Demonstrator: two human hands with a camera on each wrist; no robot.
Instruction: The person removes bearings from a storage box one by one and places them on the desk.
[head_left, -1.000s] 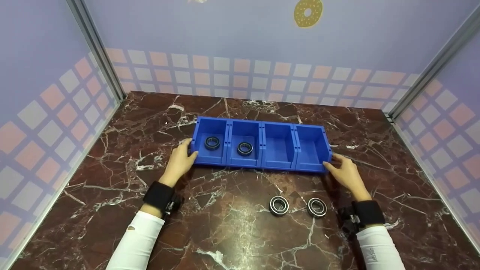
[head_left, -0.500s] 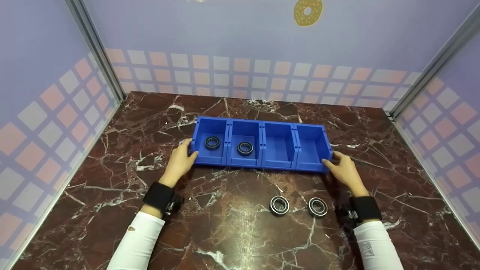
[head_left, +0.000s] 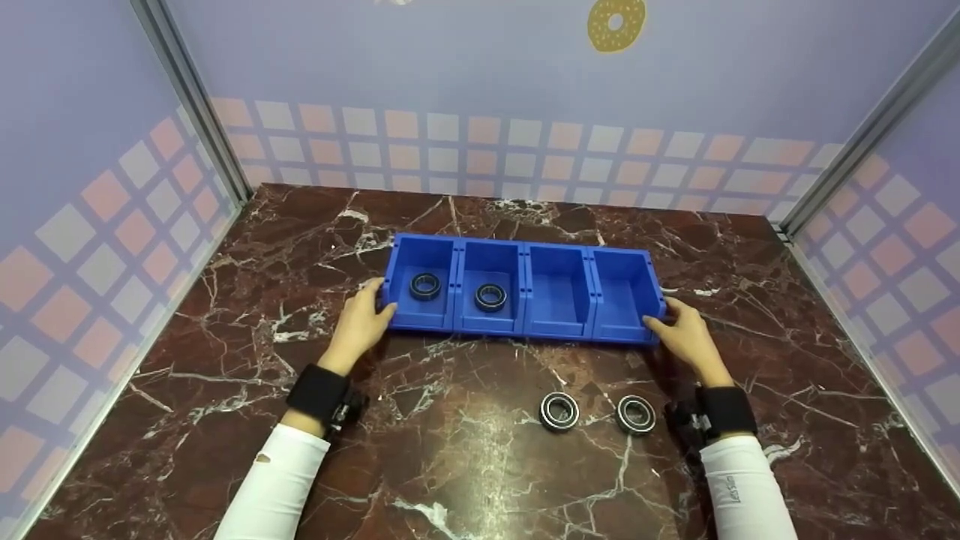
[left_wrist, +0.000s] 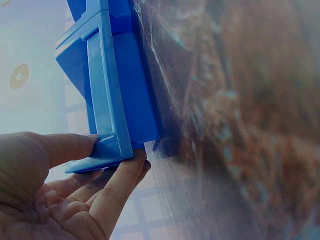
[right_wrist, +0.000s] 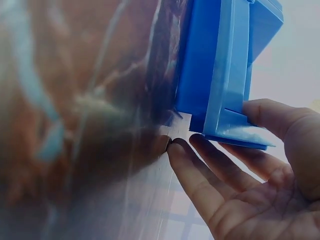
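Note:
A row of joined blue bins (head_left: pixel 491 327) sits on the marbled table between both hands. My left hand (head_left: pixel 358 324) grips its left end, the thumb over the front corner and the fingers along the outer side wall, as the left wrist view shows. At the opposite end my right hand (head_left: pixel 688 337) holds the right side wall between thumb and fingers. One black-sealed ball bearing (head_left: pixel 425 286) lies in the leftmost bin, and another bearing (head_left: pixel 490 298) in the bin beside it. The two bins on the right hold nothing.
Two more bearings with shiny rims, a left one (head_left: pixel 559 412) and a right one (head_left: pixel 635 415), lie on the table (head_left: pixel 450 465) in front of the bins. Tiled-pattern walls (head_left: pixel 525 150) enclose the back and both sides.
My right forearm and wrist have shifted slightly to the left and forward, the hand staying on the bin's right end. The left hand, bins and bearings look practically unmoved.

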